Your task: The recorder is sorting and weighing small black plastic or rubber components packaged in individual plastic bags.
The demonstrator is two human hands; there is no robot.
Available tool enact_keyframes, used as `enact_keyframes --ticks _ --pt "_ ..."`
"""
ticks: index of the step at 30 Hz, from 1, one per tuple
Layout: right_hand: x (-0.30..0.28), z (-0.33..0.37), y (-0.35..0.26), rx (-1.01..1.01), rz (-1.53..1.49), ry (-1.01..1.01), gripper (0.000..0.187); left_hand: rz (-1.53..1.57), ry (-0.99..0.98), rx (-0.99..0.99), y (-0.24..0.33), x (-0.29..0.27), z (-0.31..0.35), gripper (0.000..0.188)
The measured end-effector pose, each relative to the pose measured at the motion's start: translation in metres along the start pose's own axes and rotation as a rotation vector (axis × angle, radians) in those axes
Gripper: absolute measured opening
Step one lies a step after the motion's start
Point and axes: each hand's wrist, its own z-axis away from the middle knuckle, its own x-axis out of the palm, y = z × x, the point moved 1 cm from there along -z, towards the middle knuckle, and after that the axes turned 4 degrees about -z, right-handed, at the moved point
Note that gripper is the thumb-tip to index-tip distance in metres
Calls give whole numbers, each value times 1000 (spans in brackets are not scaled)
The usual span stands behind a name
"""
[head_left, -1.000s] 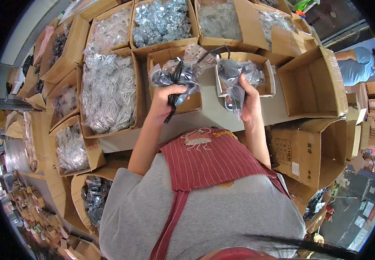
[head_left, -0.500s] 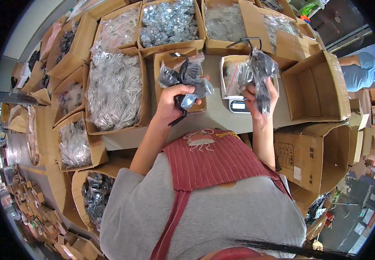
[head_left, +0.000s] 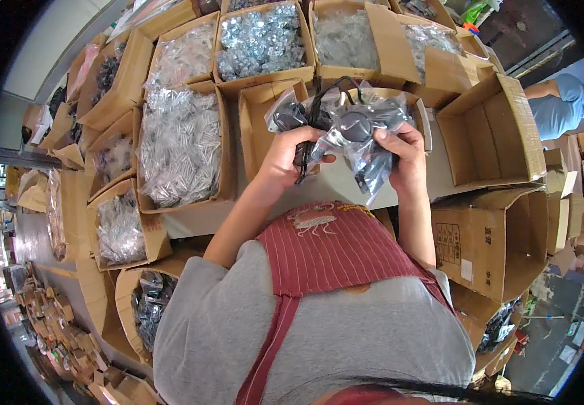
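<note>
Both forearms were raised in front of the chest, elbows bent, left hand (head_left: 285,158) and right hand (head_left: 400,152) level and close together, fingers curled shut in a grip, thumbs turned inward, wrists bare

We see a grey short-sleeved shirt (head_left: 319,331) under a red pinstriped apron (head_left: 332,246), printed emblem at twelve o'clock.
</note>
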Motion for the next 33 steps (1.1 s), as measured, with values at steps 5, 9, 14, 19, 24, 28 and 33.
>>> enact_keyframes --ticks 5,9,14,19,24,28,33 --pt "1 6 2 17 -155 18 12 -54 64 6 -6 5 0 25" --pt "5 13 -1 55 -188 -26 11 1 23 145 -9 18 0 23" --pt "-5 12 -7 28 -279 98 17 291 -96 -107 -12 15 2 27" --pt "-21 10 -26 -14 -244 114 28 714 -485 96 -20 28 -3 51" --pt "-8 -3 15 -367 981 243 27 215 -415 313 -23 19 -17 60" --pt "28 11 14 -466 1453 157 30 373 -468 308 -25 24 -19 64" --pt "68 28 17 -722 1872 89 50 1497 -496 -1 -59 -107 -41 16"
